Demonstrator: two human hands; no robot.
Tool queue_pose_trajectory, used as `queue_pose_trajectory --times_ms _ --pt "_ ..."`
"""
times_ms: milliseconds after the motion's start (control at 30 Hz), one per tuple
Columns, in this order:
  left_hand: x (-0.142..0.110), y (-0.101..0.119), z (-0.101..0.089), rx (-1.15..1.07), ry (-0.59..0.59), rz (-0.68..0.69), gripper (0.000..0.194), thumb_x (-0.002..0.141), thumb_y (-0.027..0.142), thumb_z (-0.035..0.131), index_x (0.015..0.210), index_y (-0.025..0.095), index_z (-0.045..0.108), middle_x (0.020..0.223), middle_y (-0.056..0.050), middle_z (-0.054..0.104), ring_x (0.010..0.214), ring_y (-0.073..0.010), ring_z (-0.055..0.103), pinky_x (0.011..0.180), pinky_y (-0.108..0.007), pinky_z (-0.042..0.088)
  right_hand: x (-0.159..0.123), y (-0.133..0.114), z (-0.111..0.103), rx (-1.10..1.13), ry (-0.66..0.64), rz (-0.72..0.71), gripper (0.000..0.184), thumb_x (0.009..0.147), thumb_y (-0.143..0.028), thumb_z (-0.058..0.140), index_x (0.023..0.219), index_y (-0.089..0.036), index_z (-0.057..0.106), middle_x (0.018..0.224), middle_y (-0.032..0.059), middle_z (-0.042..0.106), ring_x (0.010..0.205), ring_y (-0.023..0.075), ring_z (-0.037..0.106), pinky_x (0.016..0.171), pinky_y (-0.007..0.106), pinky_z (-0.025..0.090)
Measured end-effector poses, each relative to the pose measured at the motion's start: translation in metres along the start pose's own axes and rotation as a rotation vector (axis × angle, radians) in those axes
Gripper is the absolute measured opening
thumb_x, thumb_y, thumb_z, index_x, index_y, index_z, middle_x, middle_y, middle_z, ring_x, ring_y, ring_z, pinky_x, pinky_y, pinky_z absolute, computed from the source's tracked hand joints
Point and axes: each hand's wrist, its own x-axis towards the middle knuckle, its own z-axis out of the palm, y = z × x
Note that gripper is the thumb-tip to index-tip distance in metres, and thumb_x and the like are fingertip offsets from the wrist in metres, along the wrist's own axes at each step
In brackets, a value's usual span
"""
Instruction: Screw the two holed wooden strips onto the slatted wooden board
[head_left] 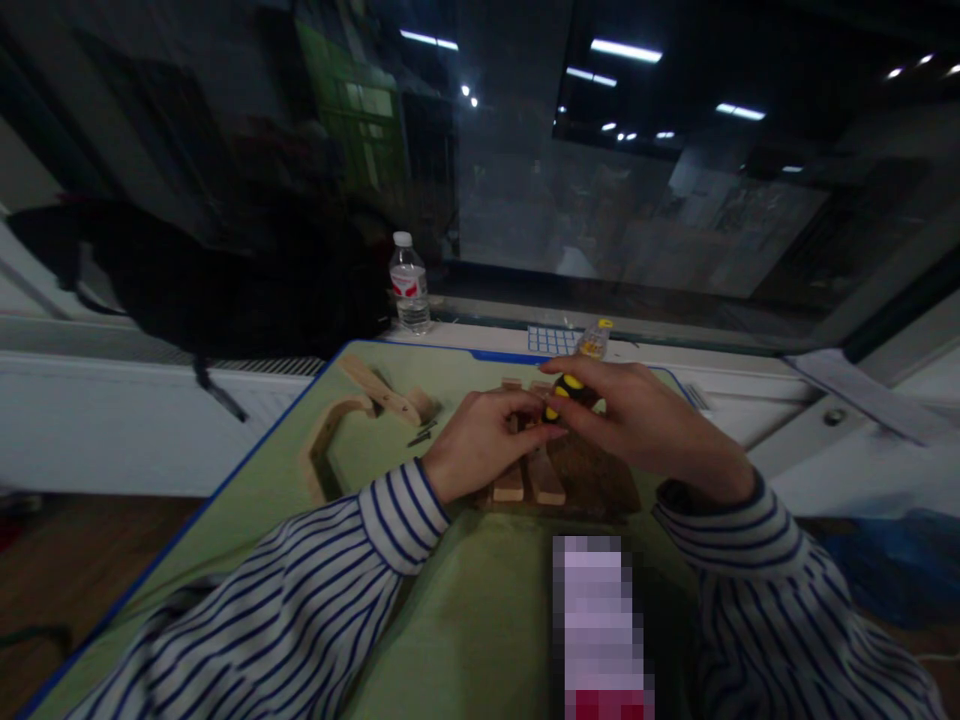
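Observation:
My right hand (652,415) is closed around the yellow-and-black handle of a screwdriver (570,385), held over the middle of the work. Close against it, my left hand (476,440) pinches something at the screwdriver's tip; the fingers hide what it is. Beneath both hands, two pale wooden strips (549,482) lie side by side on a dark brown board (604,478). Several dark screws (422,435) rest on the green tabletop to the left of my left hand. Beyond them are a curved wooden piece (324,440) and a straight wooden piece (375,385).
The green table (442,600) has a blue edge. A water bottle (410,300) stands on the windowsill, with a black bag (225,270) to its left. A clear container with a yellow cap (594,340) is behind my right hand. A blurred-out object (604,620) lies in front.

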Motion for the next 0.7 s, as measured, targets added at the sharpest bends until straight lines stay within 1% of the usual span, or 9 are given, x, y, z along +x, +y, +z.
queue_pose_trajectory --times_ms 200,300,400,533,700 --pt "0.0005 -0.0019 0.0014 -0.082 0.0 -0.033 0.019 0.081 0.034 0.066 0.092 0.02 0.074 0.083 0.0 0.074 0.076 -0.0155 0.066 0.072 -0.026 0.05 -0.0004 -0.0023 -0.0007 -0.016 -0.008 0.014 0.04 0.091 -0.034 0.052 0.128 -0.019 0.052 0.108 0.0086 0.071 0.088 0.0201 0.069 0.077 0.034 0.053" --pt "0.0003 -0.0017 0.0017 -0.099 -0.005 -0.035 0.019 0.082 0.034 0.066 0.093 0.02 0.074 0.084 0.0 0.074 0.077 -0.0156 0.067 0.074 -0.026 0.05 -0.0014 -0.0024 -0.0009 -0.033 -0.018 0.011 0.041 0.09 -0.029 0.053 0.13 -0.019 0.05 0.113 0.0087 0.069 0.089 0.0197 0.069 0.078 0.033 0.053" --pt "0.0 -0.0015 0.0019 -0.102 -0.004 -0.03 0.02 0.081 0.035 0.066 0.094 0.021 0.074 0.085 0.0 0.074 0.077 -0.0154 0.067 0.073 -0.026 0.05 -0.0017 -0.0015 -0.0005 -0.023 -0.036 0.016 0.041 0.09 -0.027 0.052 0.13 -0.018 0.05 0.107 0.0083 0.071 0.084 0.0187 0.069 0.075 0.032 0.053" --pt "0.0001 -0.0009 0.0015 -0.051 0.007 -0.028 0.021 0.081 0.036 0.066 0.093 0.02 0.074 0.086 -0.001 0.074 0.078 -0.0159 0.066 0.073 -0.026 0.05 -0.0013 -0.0006 0.0002 -0.005 -0.022 0.014 0.039 0.092 -0.031 0.05 0.128 -0.018 0.051 0.097 0.0068 0.073 0.08 0.0185 0.069 0.072 0.031 0.053" --pt "0.0 0.0002 0.0004 -0.008 0.022 -0.028 0.023 0.079 0.037 0.068 0.092 0.018 0.073 0.086 -0.002 0.073 0.076 -0.0162 0.066 0.073 -0.027 0.05 -0.0012 -0.0008 -0.0006 0.008 -0.024 0.009 0.037 0.093 -0.033 0.048 0.127 -0.018 0.051 0.096 0.0064 0.072 0.08 0.0178 0.069 0.071 0.031 0.053"
